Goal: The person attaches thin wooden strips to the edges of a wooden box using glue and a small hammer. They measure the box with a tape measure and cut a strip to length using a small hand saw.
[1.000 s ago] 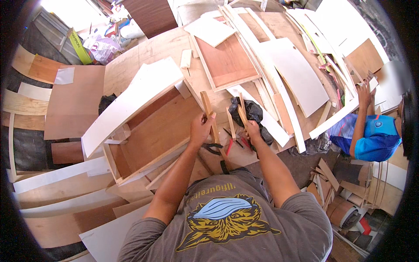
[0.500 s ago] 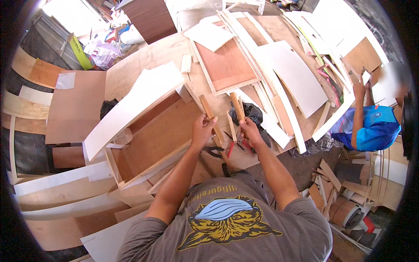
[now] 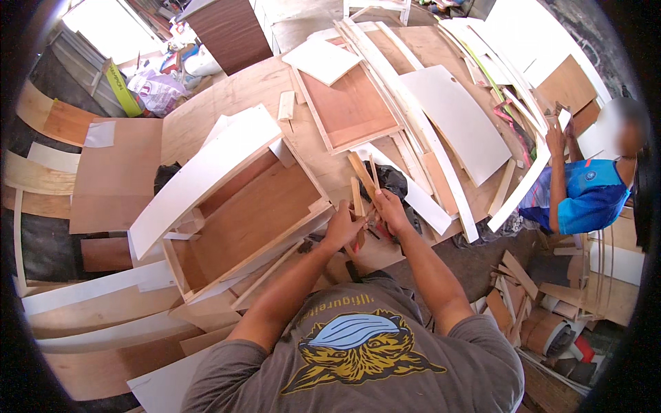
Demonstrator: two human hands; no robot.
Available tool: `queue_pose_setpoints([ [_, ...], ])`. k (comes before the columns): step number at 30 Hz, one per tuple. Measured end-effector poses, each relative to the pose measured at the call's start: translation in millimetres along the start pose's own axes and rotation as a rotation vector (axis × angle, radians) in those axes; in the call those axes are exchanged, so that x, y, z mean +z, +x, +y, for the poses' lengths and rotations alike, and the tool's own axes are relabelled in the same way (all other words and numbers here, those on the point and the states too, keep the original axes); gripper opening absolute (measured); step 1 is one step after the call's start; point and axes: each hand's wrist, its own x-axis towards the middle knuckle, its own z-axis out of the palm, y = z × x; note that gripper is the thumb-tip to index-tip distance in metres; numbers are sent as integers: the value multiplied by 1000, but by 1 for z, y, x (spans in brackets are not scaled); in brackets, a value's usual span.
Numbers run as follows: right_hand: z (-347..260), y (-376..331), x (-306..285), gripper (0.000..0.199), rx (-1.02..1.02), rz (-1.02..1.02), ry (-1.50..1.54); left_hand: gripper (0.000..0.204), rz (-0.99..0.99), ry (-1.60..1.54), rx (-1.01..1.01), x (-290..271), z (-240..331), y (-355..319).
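Observation:
My left hand (image 3: 343, 227) is closed around a short wooden strip (image 3: 357, 197) that points away from me. Beside it, my right hand (image 3: 390, 210) grips another wooden strip (image 3: 362, 172), tilted to the left, and the two pieces nearly meet. A thinner stick rises close to the right hand; whether it is held I cannot tell. To the left of my hands lies an open wooden drawer box (image 3: 258, 210) with a white front panel (image 3: 200, 180). A black plastic bag (image 3: 394, 180) sits just behind my right hand, and the tools beneath are mostly hidden.
A second drawer (image 3: 352, 113) lies further back, under a white board (image 3: 321, 60). Long white strips (image 3: 427, 131) and a white panel (image 3: 451, 124) cover the right side. A person in a blue shirt (image 3: 589, 189) works at the far right, near a heap of offcuts (image 3: 509, 296).
My left hand has moved right with its strip, from the drawer's corner to beside my right hand. The right strip now leans further left. The pliers are now largely covered.

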Motion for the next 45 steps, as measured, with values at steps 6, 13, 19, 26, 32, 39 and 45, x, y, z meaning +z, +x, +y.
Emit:
queue_pose_setpoints([
  [6, 33, 7, -26, 44, 5, 26, -95, 61, -76, 86, -189, 24, -23, 10],
  [13, -1, -16, -28, 40, 144, -30, 30, 69, 24, 112, -256, 41, -41, 27],
  [19, -10, -33, -20, 33, -118, 10, 160, 91, -56, -706, -269, 47, -7, 42],
  [26, -6, -43, -21, 36, -428, 46, -617, 110, -212, -1526, -213, 14, 40, 49],
  [32, 1, -30, -10, 35, -241, -111, -302, 97, -118, -1354, -242, 12, 51, 47],
  [39, -3, -26, 18, 26, -437, -165, -268, 52, 229, -1241, -194, -22, 58, 27],
  [45, -46, -12, 80, 45, -535, -196, -332, 38, 426, -937, 75, -98, 74, 27],
])
